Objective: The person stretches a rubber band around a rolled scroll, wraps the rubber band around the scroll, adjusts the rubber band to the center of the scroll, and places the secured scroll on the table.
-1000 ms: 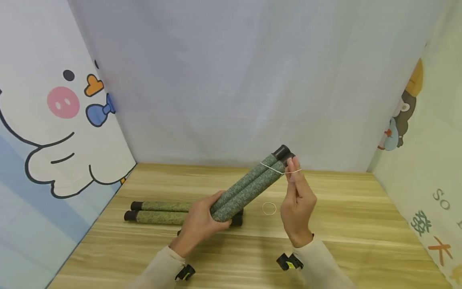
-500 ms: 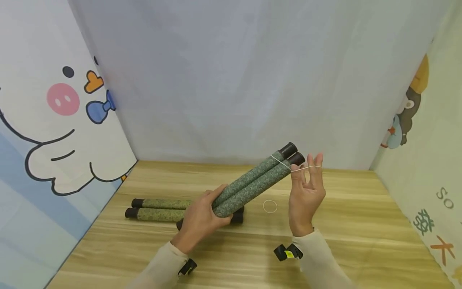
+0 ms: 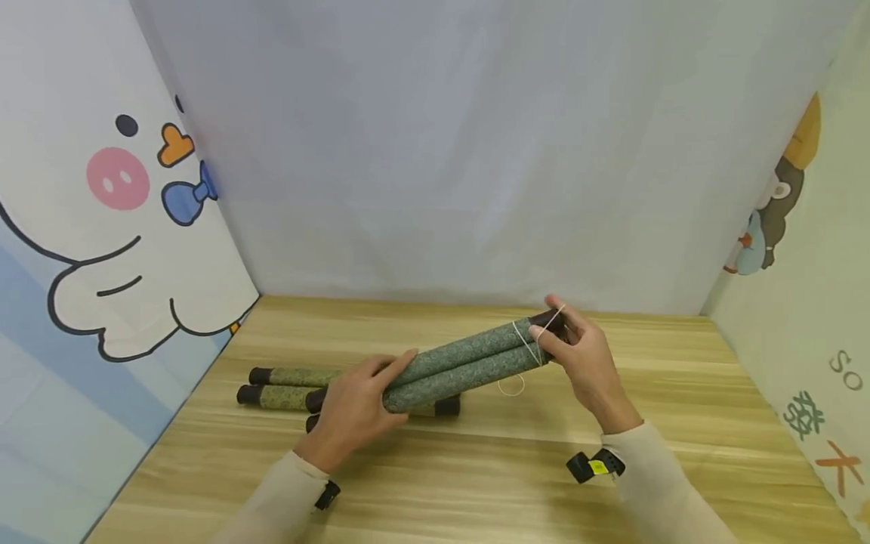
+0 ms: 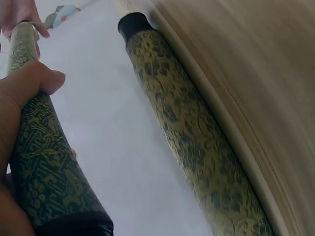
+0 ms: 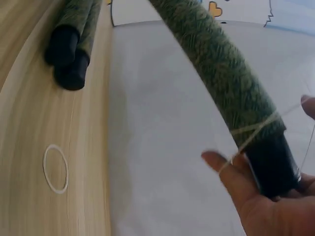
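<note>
Two green brocade scrolls [image 3: 455, 372] with dark end knobs lie side by side, held up over the table at a slight tilt. My left hand [image 3: 353, 408] grips them near their left ends, thumb and fingers round both. At their right ends, a thin pale rubber band [image 3: 527, 344] crosses over the brocade and forms a crossed loop. My right hand [image 3: 593, 366] surrounds the knobs [image 5: 273, 164], its thumb and fingers inside the band and stretching it.
Another pair of scrolls, yellow-green [image 3: 285, 397] with black knobs, lies on the wooden table [image 3: 435, 483] behind my left hand. A second, loose rubber band [image 5: 67, 172] rests on the table. A pale curtain [image 3: 435, 151] hangs at the back.
The band, stretched off to the right by my right hand, is now twisted and brought back over the scroll ends. The scrolls have tilted lower and flatter, and their left ends shifted left.
</note>
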`<state>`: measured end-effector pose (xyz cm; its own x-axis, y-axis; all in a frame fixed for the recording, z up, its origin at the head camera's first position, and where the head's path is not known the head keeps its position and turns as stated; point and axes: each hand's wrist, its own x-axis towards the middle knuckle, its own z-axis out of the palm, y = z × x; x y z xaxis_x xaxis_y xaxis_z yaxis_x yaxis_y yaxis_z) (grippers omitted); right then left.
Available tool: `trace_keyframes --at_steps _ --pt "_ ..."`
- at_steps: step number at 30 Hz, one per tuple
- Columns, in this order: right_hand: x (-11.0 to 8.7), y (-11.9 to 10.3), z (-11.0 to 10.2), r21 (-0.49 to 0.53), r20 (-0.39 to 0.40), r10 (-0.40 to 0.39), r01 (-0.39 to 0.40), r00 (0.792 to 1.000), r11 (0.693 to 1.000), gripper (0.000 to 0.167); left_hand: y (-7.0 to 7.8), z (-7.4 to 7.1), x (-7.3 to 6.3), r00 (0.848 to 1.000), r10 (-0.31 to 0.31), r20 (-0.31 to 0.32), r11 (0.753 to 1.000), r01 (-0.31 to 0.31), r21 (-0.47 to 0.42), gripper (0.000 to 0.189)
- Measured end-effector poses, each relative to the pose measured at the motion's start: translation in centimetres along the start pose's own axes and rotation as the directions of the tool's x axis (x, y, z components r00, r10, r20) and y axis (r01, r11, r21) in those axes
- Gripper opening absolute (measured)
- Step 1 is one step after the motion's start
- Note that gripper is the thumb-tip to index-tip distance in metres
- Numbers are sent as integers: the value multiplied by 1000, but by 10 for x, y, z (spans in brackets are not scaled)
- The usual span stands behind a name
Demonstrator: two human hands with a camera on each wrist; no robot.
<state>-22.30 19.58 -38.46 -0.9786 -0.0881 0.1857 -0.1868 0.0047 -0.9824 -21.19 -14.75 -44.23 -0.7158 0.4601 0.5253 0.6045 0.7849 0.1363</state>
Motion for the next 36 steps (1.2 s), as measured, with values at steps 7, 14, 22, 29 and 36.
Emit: trace_keyframes --at_steps 7,14,22,29,36 --pt "8 -2 -23 -396 377 81 81 922 915 56 -18 -14 2 986 169 12 983 -169 75 107" --pt "17 -9 -34 -399 584 115 161 803 903 41 -28 -22 7 972 218 83 972 -224 67 105" --pt "14 -22 -27 -385 529 -64 307 846 871 36 -30 -18 10 973 171 153 985 -170 -18 105" --pt "24 -29 -26 -584 510 72 283 857 761 24 -21 -26 17 960 248 132 966 -254 35 108" --pt "28 -20 -26 -683 329 96 166 940 711 48 -16 -23 22 961 232 152 969 -242 53 104"
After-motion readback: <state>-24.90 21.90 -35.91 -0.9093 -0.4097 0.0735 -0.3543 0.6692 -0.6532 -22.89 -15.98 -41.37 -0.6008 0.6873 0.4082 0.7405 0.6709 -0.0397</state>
